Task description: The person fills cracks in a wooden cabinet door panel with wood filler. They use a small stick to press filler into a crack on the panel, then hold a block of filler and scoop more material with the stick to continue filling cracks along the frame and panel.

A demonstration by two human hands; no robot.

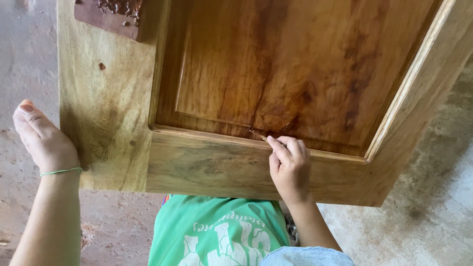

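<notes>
On door panel (276,64) — glossy amber stain (frame (106,108) paler), right hand (289,165) pinching thin stick (258,135).

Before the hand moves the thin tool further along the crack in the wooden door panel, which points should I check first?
1. Left hand braces the door's pale wooden frame edge: ok.
2. Right hand pinches the thin pointed tool: ok.
3. Tool tip sits at the dark crack in the glossy brown panel: ok.
4. Crack filled: cannot tell.
5. Door support underneath: cannot tell.
</notes>
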